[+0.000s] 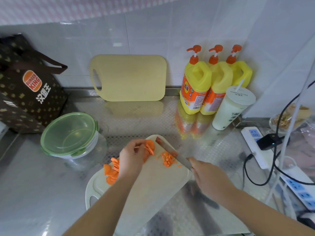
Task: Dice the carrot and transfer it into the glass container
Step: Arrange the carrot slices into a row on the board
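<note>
On the white cutting board [158,183] my left hand [132,156] holds a stack of carrot slices [150,147] with curled fingers. My right hand [206,176] grips the handle of a knife [172,151], whose blade lies across the board beside a small heap of diced carrot [167,159]. More carrot slices [111,172] lie at the board's left edge. The glass container [75,143], to the left of the board, has a green lid on top.
A yellow cutting board [129,77] leans on the tiled wall. Three yellow pump bottles [213,82] and a white drink cup [230,109] stand at the back right. A brown paper bag [27,86] sits at the left. Power strips and cables [265,150] lie at the right.
</note>
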Tool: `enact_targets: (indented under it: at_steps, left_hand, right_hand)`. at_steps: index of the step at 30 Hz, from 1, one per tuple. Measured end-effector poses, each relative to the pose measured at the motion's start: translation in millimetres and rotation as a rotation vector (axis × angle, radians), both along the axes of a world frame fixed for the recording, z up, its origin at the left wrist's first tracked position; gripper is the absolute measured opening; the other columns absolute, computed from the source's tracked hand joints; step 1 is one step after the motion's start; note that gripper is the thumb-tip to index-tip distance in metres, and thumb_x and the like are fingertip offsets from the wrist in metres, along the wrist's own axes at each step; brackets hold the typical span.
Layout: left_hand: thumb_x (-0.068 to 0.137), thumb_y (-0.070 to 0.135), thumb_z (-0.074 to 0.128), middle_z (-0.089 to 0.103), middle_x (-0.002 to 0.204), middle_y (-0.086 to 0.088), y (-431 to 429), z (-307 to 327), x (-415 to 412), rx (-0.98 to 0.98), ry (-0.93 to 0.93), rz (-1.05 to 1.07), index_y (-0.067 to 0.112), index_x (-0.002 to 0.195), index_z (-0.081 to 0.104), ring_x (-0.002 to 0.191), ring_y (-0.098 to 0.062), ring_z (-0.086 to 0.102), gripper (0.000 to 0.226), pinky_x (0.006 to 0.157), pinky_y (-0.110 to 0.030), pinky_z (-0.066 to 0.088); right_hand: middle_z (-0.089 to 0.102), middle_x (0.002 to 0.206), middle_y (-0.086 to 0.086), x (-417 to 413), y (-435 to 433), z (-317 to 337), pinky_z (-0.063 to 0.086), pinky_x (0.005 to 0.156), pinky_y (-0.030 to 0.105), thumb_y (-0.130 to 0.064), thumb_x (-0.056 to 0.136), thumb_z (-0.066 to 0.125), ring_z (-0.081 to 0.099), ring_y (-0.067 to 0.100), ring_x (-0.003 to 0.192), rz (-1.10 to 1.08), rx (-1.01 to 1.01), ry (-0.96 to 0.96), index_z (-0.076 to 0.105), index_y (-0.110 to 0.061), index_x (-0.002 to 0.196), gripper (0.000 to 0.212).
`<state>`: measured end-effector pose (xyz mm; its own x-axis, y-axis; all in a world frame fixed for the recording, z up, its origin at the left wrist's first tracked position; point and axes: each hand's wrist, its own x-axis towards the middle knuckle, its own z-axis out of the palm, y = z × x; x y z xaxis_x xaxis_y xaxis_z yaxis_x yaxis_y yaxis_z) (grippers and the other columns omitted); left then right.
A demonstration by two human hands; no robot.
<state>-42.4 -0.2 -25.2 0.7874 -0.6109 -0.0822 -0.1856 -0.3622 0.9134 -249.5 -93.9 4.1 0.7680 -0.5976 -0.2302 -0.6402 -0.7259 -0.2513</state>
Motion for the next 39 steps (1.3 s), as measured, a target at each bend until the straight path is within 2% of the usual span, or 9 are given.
enact_targets:
  at_steps: [4, 6, 8, 10, 14, 21, 31, 36, 39]
  left_hand:
    - [0.090, 0.003, 0.044, 0.067, 0.079, 0.007, -9.0, 27.0, 22.7, 0.146, 0.061, -0.226, 0.025, 0.087, 0.067, 0.060, -0.009, 0.058, 0.032, 0.052, -0.015, 0.046]
    - [0.086, -0.002, 0.040, 0.064, 0.067, 0.009, -14.6, 34.0, 21.1, 0.267, 0.074, -0.453, 0.018, 0.087, 0.068, 0.050, -0.014, 0.053, 0.035, 0.039, -0.018, 0.042]
    - [0.083, -0.010, 0.036, 0.061, 0.070, 0.007, -20.9, 31.7, 15.2, 0.350, 0.025, -0.637, 0.010, 0.086, 0.067, 0.063, -0.012, 0.055, 0.037, 0.044, -0.010, 0.041]
    - [0.080, -0.017, 0.031, 0.058, 0.073, 0.002, -24.4, 22.4, 6.4, 0.369, 0.061, -0.716, 0.005, 0.081, 0.064, 0.068, -0.007, 0.054, 0.040, 0.053, -0.002, 0.039]
    - [0.079, -0.019, 0.027, 0.060, 0.069, -0.001, -25.9, -4.4, -7.6, 0.359, 0.179, -0.635, 0.014, 0.072, 0.057, 0.066, -0.007, 0.056, 0.045, 0.058, -0.013, 0.045]
    - [0.078, -0.018, 0.034, 0.064, 0.082, 0.005, -27.6, -15.5, -15.0, 0.258, 0.131, -0.511, 0.014, 0.083, 0.059, 0.085, -0.010, 0.061, 0.041, 0.075, -0.008, 0.046]
    - [0.088, 0.001, 0.036, 0.066, 0.117, 0.008, -11.5, -9.9, -20.5, 0.363, -0.274, -0.742, 0.031, 0.124, 0.057, 0.100, -0.015, 0.062, 0.051, 0.091, -0.029, 0.046]
    - [0.095, 0.005, 0.042, 0.066, 0.108, 0.009, -9.5, -4.9, -14.2, 0.290, -0.209, -0.594, 0.022, 0.117, 0.062, 0.093, -0.009, 0.062, 0.035, 0.084, -0.014, 0.046]
    - [0.090, 0.009, 0.059, 0.061, 0.085, 0.011, -3.7, -6.0, -3.5, 0.230, -0.169, -0.429, 0.019, 0.103, 0.065, 0.078, -0.005, 0.057, 0.017, 0.069, -0.001, 0.039]
  right_hand:
    - [0.053, 0.121, -0.007, -5.8, -7.0, 5.7, 0.036, 0.072, 0.027, -0.013, 0.089, 0.049, 0.060, 0.023, 0.097, 0.185, -0.219, 0.164, 0.030, -0.035, 0.141, 0.060]
    - [0.060, 0.107, -0.005, -8.8, -13.0, 4.9, 0.038, 0.068, 0.028, -0.010, 0.071, 0.068, 0.063, 0.019, 0.081, 0.269, -0.298, 0.118, 0.049, -0.033, 0.130, 0.066]
    - [0.063, 0.085, -0.005, -12.4, -18.9, -0.8, 0.042, 0.054, 0.026, -0.010, 0.035, 0.085, 0.059, 0.015, 0.056, 0.282, -0.347, 0.108, 0.066, -0.029, 0.108, 0.078]
    - [0.064, 0.080, -0.002, -14.2, -23.6, -6.0, 0.045, 0.048, 0.028, -0.012, 0.020, 0.088, 0.057, 0.015, 0.050, 0.309, -0.373, 0.091, 0.070, -0.024, 0.100, 0.082]
    - [0.064, 0.081, 0.000, -12.9, -26.0, -5.3, 0.046, 0.050, 0.030, -0.013, 0.026, 0.088, 0.057, 0.017, 0.052, 0.349, -0.415, 0.104, 0.068, -0.024, 0.100, 0.077]
    - [0.063, 0.080, -0.001, -13.9, -26.0, -8.3, 0.045, 0.050, 0.029, -0.009, 0.032, 0.083, 0.054, 0.016, 0.050, 0.359, -0.425, 0.059, 0.067, -0.025, 0.094, 0.066]
    - [0.062, 0.077, -0.002, -8.3, -27.7, -7.4, 0.043, 0.051, 0.027, -0.014, 0.029, 0.086, 0.054, 0.015, 0.049, 0.366, -0.450, 0.088, 0.070, -0.026, 0.092, 0.066]
    - [0.062, 0.078, -0.004, -8.2, -28.3, -4.7, 0.043, 0.053, 0.026, -0.015, 0.027, 0.088, 0.055, 0.014, 0.050, 0.321, -0.401, 0.112, 0.070, -0.028, 0.093, 0.070]
    - [0.058, 0.113, -0.006, -7.0, -25.5, 1.2, 0.039, 0.075, 0.025, -0.013, 0.068, 0.073, 0.063, 0.015, 0.084, 0.263, -0.343, 0.103, 0.053, -0.036, 0.128, 0.067]
